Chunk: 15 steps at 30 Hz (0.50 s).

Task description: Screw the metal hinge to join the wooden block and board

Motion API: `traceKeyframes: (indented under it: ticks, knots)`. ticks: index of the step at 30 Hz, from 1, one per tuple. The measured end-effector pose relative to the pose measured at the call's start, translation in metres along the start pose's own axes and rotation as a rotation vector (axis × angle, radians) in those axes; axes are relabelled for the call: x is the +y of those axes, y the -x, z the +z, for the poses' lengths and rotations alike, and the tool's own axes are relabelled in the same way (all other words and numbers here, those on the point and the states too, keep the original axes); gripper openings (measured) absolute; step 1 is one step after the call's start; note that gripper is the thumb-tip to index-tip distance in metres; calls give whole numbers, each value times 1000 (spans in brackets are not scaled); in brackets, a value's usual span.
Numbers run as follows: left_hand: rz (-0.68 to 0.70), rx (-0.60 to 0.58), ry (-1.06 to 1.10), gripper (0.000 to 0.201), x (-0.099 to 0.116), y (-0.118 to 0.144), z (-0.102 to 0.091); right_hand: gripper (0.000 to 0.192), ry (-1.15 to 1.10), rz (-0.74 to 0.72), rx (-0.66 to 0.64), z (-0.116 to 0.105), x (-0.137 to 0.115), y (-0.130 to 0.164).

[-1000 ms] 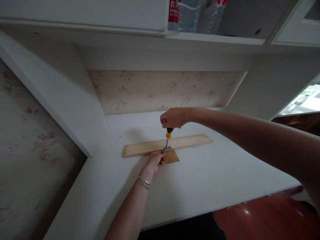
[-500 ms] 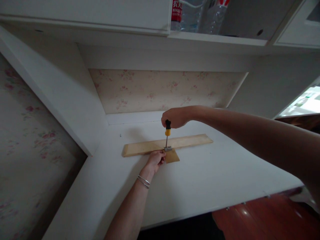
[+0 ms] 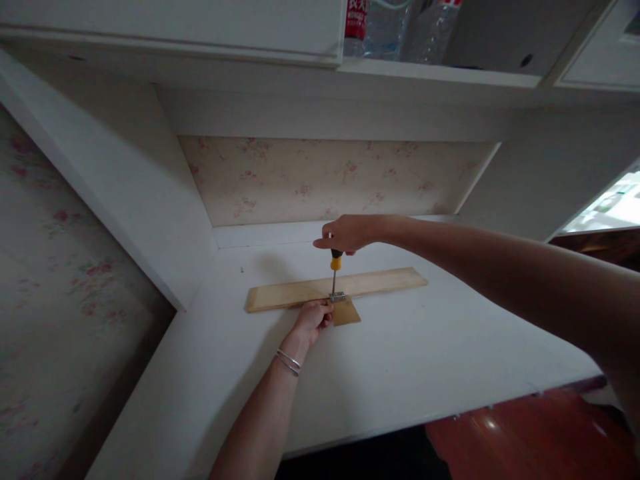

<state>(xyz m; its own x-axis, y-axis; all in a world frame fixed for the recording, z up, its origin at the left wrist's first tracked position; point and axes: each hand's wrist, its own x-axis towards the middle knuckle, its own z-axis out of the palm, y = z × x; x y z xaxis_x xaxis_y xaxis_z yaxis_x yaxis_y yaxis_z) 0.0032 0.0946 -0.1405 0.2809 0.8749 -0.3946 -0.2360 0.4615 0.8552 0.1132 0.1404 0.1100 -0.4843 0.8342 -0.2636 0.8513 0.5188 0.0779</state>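
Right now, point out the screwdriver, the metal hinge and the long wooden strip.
screwdriver (image 3: 335, 263), head view, on the yellow band of its handle.
metal hinge (image 3: 337, 297), head view, on its silver plate.
long wooden strip (image 3: 385, 280), head view, on its bare right half.

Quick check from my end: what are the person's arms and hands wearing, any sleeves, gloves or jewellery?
Both arms are bare to the frame edge, with no sleeves and no gloves. The left hand has two thin silver bangles at the wrist. The right hand shows no ring, watch or band.
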Motion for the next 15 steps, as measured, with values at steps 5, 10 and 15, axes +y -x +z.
traceKeyframes:
  ticks: [5, 10, 15]
  knots:
    - [12, -11, 11, 14, 0, -2, 0, 42, -21, -9, -53, -3, 2, -4]
    - [22, -20, 28, 13, 0, -1, 0, 49, -63, 9, -115, -7, -1, -6]
    - [15, -14, 28, 16, -2, -2, -1, 30, 25, -115, -87, -10, -2, -7]
